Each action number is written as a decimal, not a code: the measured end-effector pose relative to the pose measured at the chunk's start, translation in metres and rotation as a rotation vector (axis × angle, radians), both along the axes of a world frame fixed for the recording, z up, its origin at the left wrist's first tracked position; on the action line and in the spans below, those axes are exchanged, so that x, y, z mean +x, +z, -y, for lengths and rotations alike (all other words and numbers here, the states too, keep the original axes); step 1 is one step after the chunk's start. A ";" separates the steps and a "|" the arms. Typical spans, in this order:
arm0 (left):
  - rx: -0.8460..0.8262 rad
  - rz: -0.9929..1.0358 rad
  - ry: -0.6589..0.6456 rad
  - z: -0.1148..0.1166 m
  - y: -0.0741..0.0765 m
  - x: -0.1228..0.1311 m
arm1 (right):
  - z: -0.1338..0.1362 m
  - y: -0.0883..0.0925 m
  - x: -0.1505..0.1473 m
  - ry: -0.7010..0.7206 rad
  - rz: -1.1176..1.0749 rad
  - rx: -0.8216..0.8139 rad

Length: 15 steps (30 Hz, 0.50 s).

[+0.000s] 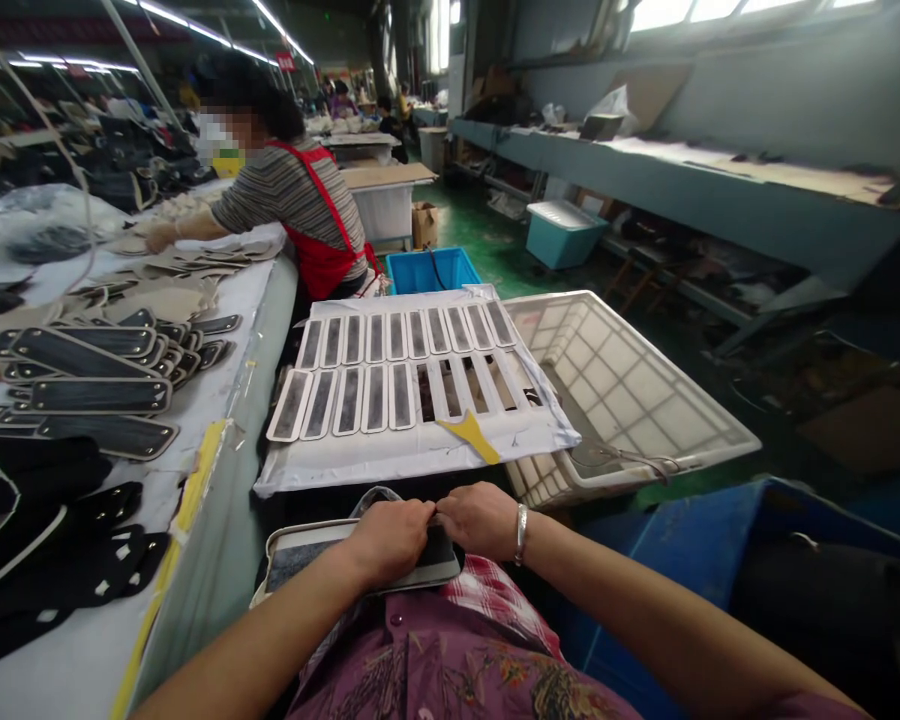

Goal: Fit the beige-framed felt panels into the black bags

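The left hand [394,540] and right hand [481,522] meet at the wearer's lap, fingers curled and fingertips touching; what they pinch, if anything, is hidden, and how tightly they are closed cannot be told. Under the left hand, on the lap, lies a dark panel with a pale border [300,555], partly covered by the forearm. A silvery bracelet [522,533] circles the right wrist. Just beyond the hands, a white-covered board [375,458] carries two rows of pale-edged dark strips [350,398], with a yellow forked tool [476,437] at its near edge. To the right stands a white crate [649,400]. On the left, a desk [251,350] bears heaped dark straps [101,396]; farther along, a person in a red apron [311,255] reaches across it.
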<state>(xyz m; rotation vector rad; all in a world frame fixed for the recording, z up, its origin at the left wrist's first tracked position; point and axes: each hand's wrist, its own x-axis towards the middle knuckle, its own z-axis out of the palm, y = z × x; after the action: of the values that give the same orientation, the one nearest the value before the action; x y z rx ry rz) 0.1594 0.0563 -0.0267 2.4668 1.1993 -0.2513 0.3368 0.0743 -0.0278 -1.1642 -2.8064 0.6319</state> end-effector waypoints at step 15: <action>0.047 0.028 0.132 0.012 0.007 0.008 | -0.063 0.005 -0.024 0.003 0.075 -0.730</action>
<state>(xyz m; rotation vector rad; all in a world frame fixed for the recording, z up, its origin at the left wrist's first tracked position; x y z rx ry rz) 0.1674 0.0439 -0.0199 2.4096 1.3644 -0.1529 0.3128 0.1375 -0.0229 -1.2635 -2.6895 1.7364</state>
